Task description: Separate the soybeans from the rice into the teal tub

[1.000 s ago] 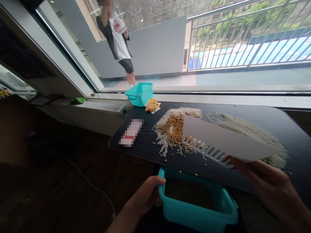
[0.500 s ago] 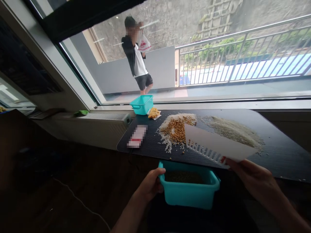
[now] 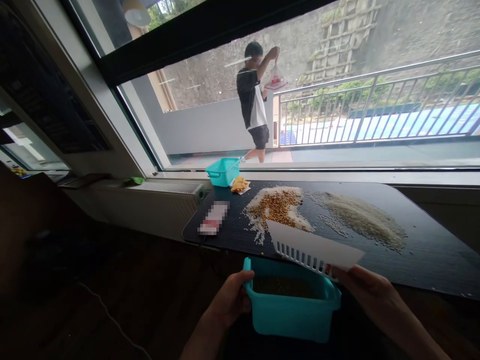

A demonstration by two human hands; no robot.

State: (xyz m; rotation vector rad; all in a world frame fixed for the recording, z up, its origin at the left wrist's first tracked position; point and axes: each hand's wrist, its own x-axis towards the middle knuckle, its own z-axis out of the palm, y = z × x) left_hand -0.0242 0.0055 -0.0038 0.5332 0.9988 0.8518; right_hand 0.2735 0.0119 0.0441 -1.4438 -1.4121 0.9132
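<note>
My left hand [image 3: 233, 296] grips the left end of a turquoise plastic bin [image 3: 292, 320] at the table's near edge, thumb over the rim. Dark, fine contents [image 3: 283, 286] cover the bin's bottom; their kind is unclear. In my right hand [image 3: 365, 286] is a thin white slotted plastic sheet [image 3: 315, 246], pinched at its right end and tilted above the bin's far rim. Its left tip reaches the near side of a pile of yellow beans [image 3: 273, 206] mixed with white grains. To the right lies a long heap of rice-like grains [image 3: 360, 215].
A black table [image 3: 423, 220] carries the piles. Near the window stand a second turquoise bin [image 3: 224, 172] and a crumpled yellow item [image 3: 240, 185]. A blurred flat item [image 3: 214, 218] lies left. Outside the glass, a person [image 3: 255, 100] holds up a bag.
The white sheet has moved left and down, closer over the bin. My left hand keeps its hold. Outside, the person has shifted right. The camera view has tilted slightly upward.
</note>
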